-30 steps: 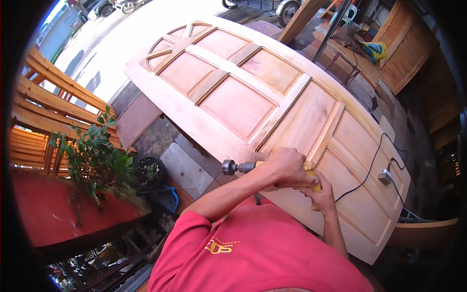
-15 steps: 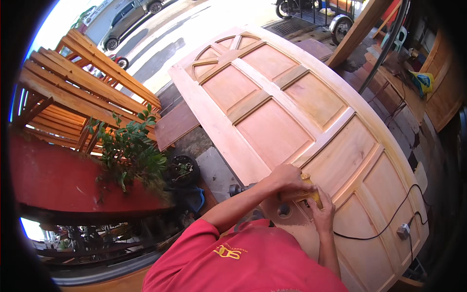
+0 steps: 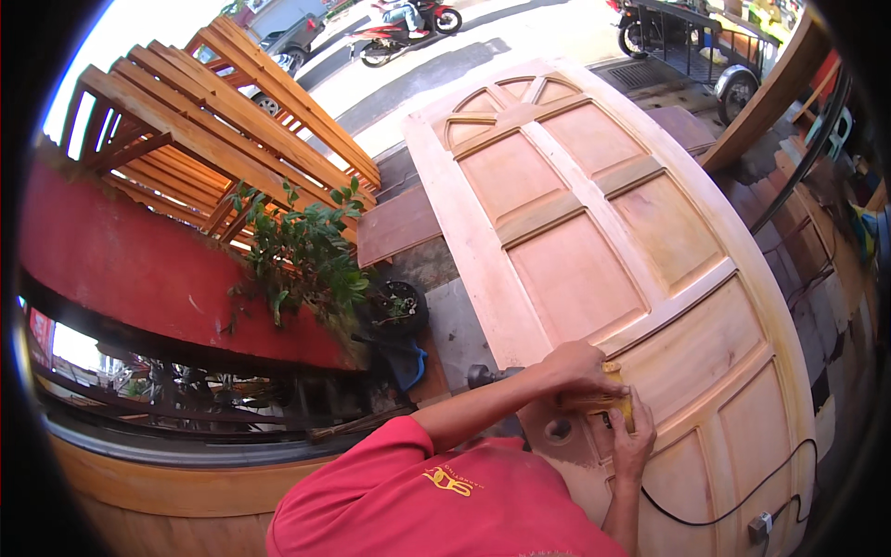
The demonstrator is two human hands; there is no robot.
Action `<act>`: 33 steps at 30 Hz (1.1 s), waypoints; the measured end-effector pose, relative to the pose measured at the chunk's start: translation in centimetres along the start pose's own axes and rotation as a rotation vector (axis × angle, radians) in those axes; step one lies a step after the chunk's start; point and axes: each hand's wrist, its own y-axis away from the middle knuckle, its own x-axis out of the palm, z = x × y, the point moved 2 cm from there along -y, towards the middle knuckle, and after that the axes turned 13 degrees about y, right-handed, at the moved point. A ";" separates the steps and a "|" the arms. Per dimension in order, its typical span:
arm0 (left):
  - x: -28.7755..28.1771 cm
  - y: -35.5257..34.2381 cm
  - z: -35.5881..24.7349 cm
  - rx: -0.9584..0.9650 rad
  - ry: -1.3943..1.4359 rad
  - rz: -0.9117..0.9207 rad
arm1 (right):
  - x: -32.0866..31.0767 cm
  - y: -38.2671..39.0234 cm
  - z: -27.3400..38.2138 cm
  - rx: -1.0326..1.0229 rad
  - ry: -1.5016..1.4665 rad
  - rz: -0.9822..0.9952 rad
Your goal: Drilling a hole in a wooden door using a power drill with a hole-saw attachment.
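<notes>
A pale wooden panel door (image 3: 594, 269) with an arched fan design lies flat before me. Near its left edge, both my hands are closed around a yellow power tool (image 3: 594, 403), largely covered by my fingers. My left hand (image 3: 577, 366) grips it from above and the far side, while my right hand (image 3: 633, 434) wraps its near right end. Beside the tool, a round hole (image 3: 558, 430) is cut in the door, with sawdust around it. A dark chuck-like end (image 3: 481, 376) sticks out past my left forearm; whether it belongs to the held tool is hidden.
A black cord (image 3: 733, 515) and plug block (image 3: 760, 527) lie at the door's lower right. On the left are a red planter wall (image 3: 139, 251), a leafy plant (image 3: 306, 246), a black pot (image 3: 401, 308) and stacked timber frames (image 3: 232, 102). A motorcycle (image 3: 399, 35) is on the road beyond.
The whole view has swung left, so the door and hands appear farther right. A motorcycle has come into view on the road. Both hands keep their hold on the tool.
</notes>
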 end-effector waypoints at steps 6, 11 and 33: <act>0.2 0.7 -0.6 0.038 -0.005 -0.091 | 0.1 -0.1 -0.1 -0.028 0.013 -0.027; 1.1 1.5 -1.0 0.087 -0.001 -0.211 | 0.4 0.2 -0.2 -0.026 0.082 -0.078; 5.1 -2.6 1.2 0.458 -0.214 -0.375 | 6.5 18.1 0.3 0.264 0.628 -0.782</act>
